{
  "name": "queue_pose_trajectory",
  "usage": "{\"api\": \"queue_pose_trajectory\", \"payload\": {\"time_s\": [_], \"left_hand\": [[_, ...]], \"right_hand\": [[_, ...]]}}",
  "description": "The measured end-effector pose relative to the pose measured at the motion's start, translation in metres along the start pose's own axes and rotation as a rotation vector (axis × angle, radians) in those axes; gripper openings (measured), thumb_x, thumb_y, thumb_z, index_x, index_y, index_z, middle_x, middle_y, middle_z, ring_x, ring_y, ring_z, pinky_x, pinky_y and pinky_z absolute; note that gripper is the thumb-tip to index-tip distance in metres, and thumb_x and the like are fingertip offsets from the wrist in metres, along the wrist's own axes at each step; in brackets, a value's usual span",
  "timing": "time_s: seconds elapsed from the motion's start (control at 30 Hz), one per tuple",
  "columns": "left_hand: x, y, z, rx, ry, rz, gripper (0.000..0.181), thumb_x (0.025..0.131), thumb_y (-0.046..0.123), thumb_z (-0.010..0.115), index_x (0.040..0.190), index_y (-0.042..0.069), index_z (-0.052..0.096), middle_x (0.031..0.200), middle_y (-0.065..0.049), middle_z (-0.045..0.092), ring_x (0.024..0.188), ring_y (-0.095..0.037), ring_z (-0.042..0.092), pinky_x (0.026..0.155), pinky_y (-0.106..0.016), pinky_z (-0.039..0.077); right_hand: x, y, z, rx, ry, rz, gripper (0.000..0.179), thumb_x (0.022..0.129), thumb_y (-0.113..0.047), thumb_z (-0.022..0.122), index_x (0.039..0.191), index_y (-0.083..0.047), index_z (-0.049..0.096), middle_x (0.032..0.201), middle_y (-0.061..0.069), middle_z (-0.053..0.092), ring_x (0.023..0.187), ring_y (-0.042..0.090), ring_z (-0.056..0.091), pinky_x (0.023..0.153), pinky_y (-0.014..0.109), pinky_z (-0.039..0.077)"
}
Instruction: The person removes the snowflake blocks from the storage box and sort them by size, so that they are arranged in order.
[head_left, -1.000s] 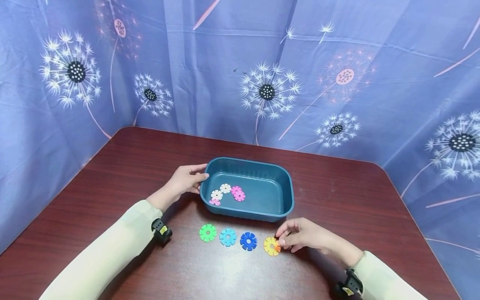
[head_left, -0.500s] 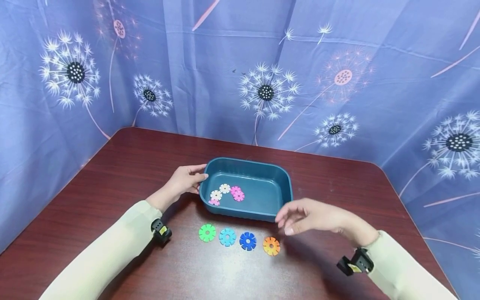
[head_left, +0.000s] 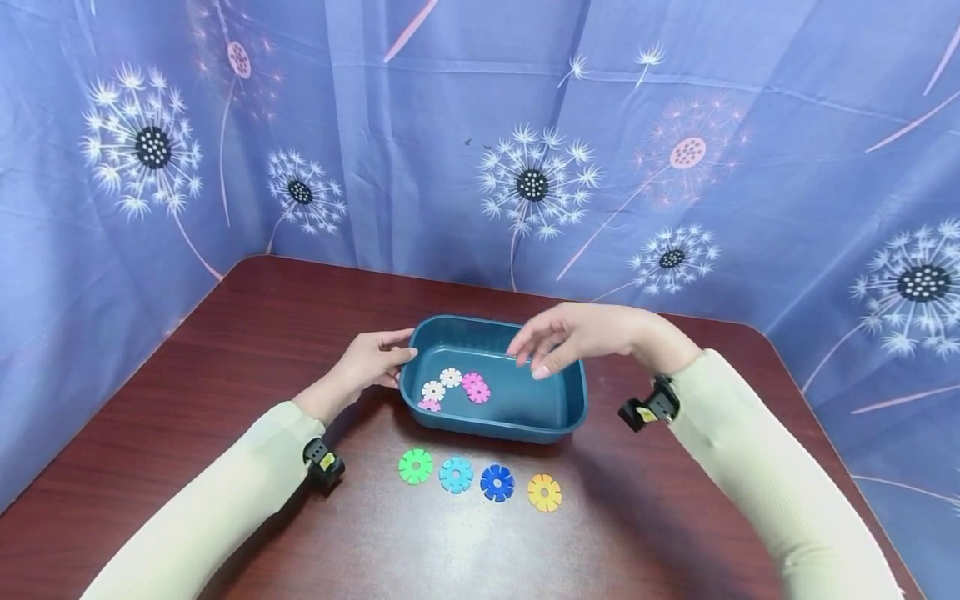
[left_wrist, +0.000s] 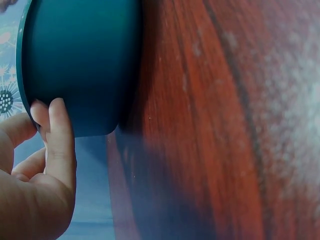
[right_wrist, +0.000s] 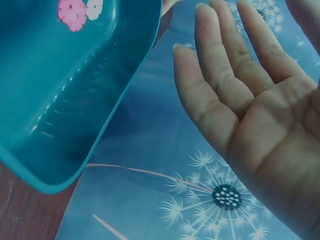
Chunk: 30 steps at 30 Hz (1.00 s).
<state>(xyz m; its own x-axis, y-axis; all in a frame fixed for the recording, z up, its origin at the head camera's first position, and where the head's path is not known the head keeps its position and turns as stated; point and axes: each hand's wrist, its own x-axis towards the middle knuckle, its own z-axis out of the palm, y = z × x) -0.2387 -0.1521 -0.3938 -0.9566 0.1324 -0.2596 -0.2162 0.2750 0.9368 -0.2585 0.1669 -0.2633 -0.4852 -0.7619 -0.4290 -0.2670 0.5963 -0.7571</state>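
Note:
A teal plastic basin [head_left: 525, 404] stands on the table. My left hand [head_left: 366, 361] grips its left end, thumb over the rim; the left wrist view shows fingers [left_wrist: 61, 145] against the outer wall. My right hand [head_left: 581, 335] is over the basin's right part, fingers loosely bent and holding nothing. Inside the basin, at the left, lie two white snowflake discs [head_left: 451, 377] and several pink snowflake discs [head_left: 478, 392]. In front of it is a row of notched discs: green [head_left: 405, 467], light blue [head_left: 446, 475], dark blue [head_left: 486, 483] and yellow-orange [head_left: 534, 493].
The dark red-brown wooden table [head_left: 300, 308] reaches back to a blue curtain [head_left: 420, 192] printed with dandelions. Both wrists carry black wrist cameras. The right forearm [head_left: 765, 467] extends over the table's right side.
My right hand has let go of the yellow-orange disc, risen, and moved back over the basin. The disc now lies at the row's right end. My left hand stays at the basin.

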Motion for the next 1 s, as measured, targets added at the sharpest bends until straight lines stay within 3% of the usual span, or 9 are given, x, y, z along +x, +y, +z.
{"api": "queue_pose_trajectory", "payload": {"time_s": [0.3, 0.57, 0.83, 1.0], "left_hand": [[-0.001, -0.001, -0.001, 0.015, 0.003, 0.004, 0.056, 0.101, 0.012, 0.064, 0.153, 0.004, 0.046, 0.063, 0.004, 0.058, 0.054, -0.005, 0.059, 0.059, -0.019, 0.06], [0.003, -0.002, -0.002, 0.016, 0.0, 0.005, 0.055, 0.101, 0.013, 0.063, 0.153, 0.004, 0.046, 0.063, 0.004, 0.06, 0.054, -0.004, 0.06, 0.059, -0.019, 0.06], [0.002, -0.002, -0.001, 0.028, -0.003, 0.013, 0.056, 0.101, 0.014, 0.064, 0.153, 0.004, 0.046, 0.063, 0.004, 0.06, 0.054, -0.004, 0.06, 0.06, -0.02, 0.06], [0.003, -0.002, -0.002, 0.026, -0.001, 0.01, 0.056, 0.101, 0.013, 0.064, 0.153, 0.005, 0.047, 0.063, 0.004, 0.06, 0.054, -0.005, 0.061, 0.06, -0.02, 0.06]], "right_hand": [[0.045, 0.001, -0.015, -0.017, -0.04, 0.027, 0.048, 0.097, -0.012, 0.068, 0.141, 0.002, 0.056, 0.141, 0.025, 0.059, 0.133, 0.037, 0.058, 0.105, 0.034, 0.055], [0.087, 0.02, -0.011, -0.084, -0.049, 0.037, 0.05, 0.095, -0.011, 0.07, 0.141, 0.004, 0.056, 0.14, 0.025, 0.061, 0.132, 0.035, 0.06, 0.105, 0.036, 0.057], [0.112, 0.037, 0.003, -0.143, -0.037, 0.118, 0.035, 0.092, -0.009, 0.072, 0.125, -0.001, 0.066, 0.116, 0.011, 0.068, 0.101, 0.015, 0.064, 0.089, 0.028, 0.059], [0.118, 0.046, 0.009, -0.144, -0.06, 0.169, 0.032, 0.093, -0.009, 0.072, 0.124, -0.005, 0.066, 0.107, 0.005, 0.065, 0.099, 0.013, 0.062, 0.09, 0.029, 0.06]]}}
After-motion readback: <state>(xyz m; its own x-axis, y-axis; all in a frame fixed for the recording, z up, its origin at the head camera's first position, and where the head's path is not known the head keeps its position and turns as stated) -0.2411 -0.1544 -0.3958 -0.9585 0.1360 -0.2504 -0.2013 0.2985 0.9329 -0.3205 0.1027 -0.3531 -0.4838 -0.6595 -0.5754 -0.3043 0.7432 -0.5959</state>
